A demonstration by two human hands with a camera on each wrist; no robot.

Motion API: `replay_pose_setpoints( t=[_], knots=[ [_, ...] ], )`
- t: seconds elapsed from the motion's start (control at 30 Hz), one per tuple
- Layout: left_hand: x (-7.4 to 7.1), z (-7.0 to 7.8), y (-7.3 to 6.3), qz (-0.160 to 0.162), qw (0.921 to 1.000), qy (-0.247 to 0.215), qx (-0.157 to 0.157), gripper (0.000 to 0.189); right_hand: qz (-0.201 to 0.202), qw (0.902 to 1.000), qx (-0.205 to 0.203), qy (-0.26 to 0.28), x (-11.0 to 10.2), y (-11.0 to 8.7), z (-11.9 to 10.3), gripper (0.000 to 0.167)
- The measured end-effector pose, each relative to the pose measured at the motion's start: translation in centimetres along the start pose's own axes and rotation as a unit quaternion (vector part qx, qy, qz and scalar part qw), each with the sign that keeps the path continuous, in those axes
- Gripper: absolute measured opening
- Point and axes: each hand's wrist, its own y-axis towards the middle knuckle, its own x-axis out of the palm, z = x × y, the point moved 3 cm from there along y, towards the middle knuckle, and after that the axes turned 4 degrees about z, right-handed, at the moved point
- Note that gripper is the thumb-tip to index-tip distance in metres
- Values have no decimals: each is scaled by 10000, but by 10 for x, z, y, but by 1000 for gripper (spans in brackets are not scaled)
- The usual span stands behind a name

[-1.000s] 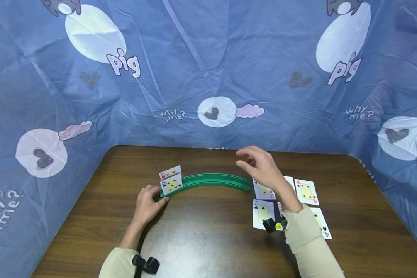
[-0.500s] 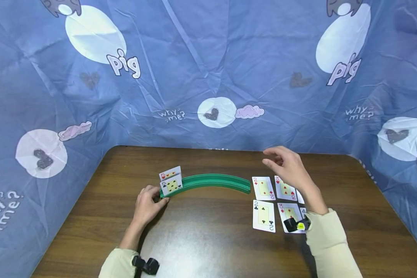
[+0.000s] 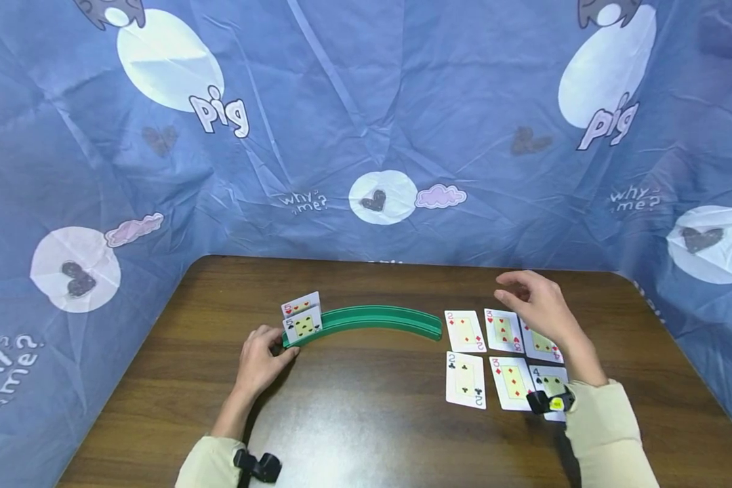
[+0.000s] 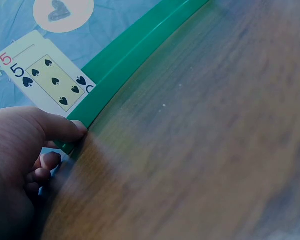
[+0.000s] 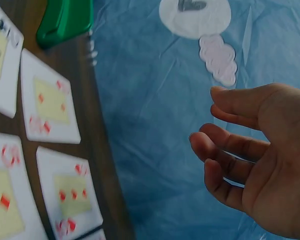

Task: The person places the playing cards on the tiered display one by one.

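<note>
At the left end of the curved green card holder [image 3: 378, 316], my left hand [image 3: 259, 359] pinches it, thumb [image 4: 65, 127] on the near face and the other fingers curled behind. Standing in the holder's slots by that hand are the five of spades [image 3: 303, 326] and, behind it, the five of hearts [image 3: 299, 305]. My right hand [image 3: 539, 305] hovers over the right-hand cards, fingers loosely bent, nothing in it. Under it lies the four of diamonds [image 3: 539, 346], partly covered by the hand and wrist; the three of hearts [image 3: 503, 332] is just left.
Face up on the table [image 3: 366, 400] also lie the two of diamonds [image 3: 465, 332], two of clubs [image 3: 465, 381], three of diamonds [image 3: 511, 384] and four of spades [image 3: 547, 381], partly hidden by the wrist camera. A blue printed cloth [image 3: 317, 135] walls the table's back and sides.
My right hand has moved rightward, from near the holder's right end to above the fours, uncovering the twos and threes. The left hand keeps its place on the card holder.
</note>
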Motion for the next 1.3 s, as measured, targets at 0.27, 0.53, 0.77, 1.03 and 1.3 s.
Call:
replay_pose_setpoints(
  t=[0.27,0.53,0.77,1.03,1.3],
  knots=[
    [1,-1,0,47,10000,-6,48,28,-60,9995,211,-211,-2,-15,32,28],
    [-1,0,2,28,10000,27,51,25,-285,9979,496,-318,0,-26,52,31],
    [0,1,1,-63,10000,30,-12,25,-431,9966,545,-451,2,-34,68,34],
    [0,0,1,-70,9999,68,-69,27,-899,9920,698,-543,8,-44,81,37],
    [0,0,1,-97,9999,34,-95,30,-1135,9878,740,-764,14,-51,90,43]
  ],
)
